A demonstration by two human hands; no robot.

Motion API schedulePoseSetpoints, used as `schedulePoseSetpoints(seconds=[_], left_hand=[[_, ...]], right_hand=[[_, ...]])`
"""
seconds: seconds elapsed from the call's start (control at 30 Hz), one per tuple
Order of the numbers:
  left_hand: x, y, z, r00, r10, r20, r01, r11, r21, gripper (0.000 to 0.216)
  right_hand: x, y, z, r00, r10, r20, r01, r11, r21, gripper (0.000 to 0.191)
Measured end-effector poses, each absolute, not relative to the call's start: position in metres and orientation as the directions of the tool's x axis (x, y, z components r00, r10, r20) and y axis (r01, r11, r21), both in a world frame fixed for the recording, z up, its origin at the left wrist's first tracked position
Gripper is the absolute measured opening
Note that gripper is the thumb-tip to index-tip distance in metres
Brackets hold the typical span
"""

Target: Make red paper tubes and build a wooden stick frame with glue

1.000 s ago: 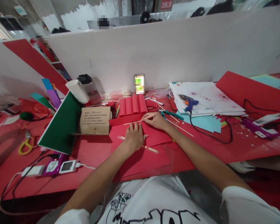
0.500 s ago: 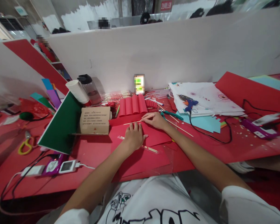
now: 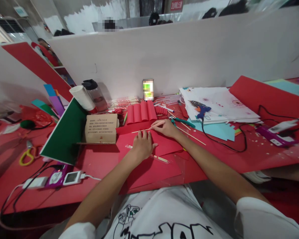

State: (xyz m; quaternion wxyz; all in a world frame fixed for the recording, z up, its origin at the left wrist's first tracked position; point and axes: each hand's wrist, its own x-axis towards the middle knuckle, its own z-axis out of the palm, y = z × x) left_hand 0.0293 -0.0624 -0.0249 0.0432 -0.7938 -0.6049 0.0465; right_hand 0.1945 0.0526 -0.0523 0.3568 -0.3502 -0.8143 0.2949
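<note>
My left hand [image 3: 143, 145] lies flat on a red paper sheet [image 3: 166, 146], palm down and fingers stretched. Its fingertips touch or nearly touch a thin wooden stick [image 3: 135, 132] on the sheet. My right hand [image 3: 164, 127] rests beside it, fingers pinched together at the stick's right end. What sits in that pinch is too small to make out. Under and beside my left wrist lies a clear plastic sleeve with thin sticks [image 3: 160, 159]. Several rolled red paper tubes [image 3: 141, 112] stand side by side just beyond my hands.
A cardboard box [image 3: 101, 128] and an upright green board [image 3: 64, 136] stand left. Teal-handled pliers [image 3: 186, 122] and a glue gun [image 3: 201, 109] lie right, its cord trailing. A lit phone [image 3: 148, 89] leans at the back. Yellow scissors [image 3: 27, 156] lie far left.
The view has shifted very slightly. Both hands keep the same place and pose on the red paper.
</note>
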Motion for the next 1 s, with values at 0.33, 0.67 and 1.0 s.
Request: schedulePoseSetpoints(seconds=[0.33,0.67,1.0], left_hand=[[0.028,-0.062,-0.026,0.266,0.964,-0.022,0.958,-0.267,-0.107,0.073],[0.026,-0.064,-0.018,0.284,0.958,-0.052,0.956,-0.287,-0.062,0.071],[0.023,-0.061,-0.018,0.297,0.954,-0.025,0.955,-0.298,-0.013,0.068]], right_hand=[[0.193,0.047,-0.043,-0.466,0.788,0.402,0.330,0.577,-0.747,0.019],[0.235,0.060,-0.007,0.008,0.792,0.610,0.204,0.596,-0.777,0.027],[0.274,0.094,-0.002,-0.074,0.724,0.686,0.529,0.612,-0.588,0.027]])
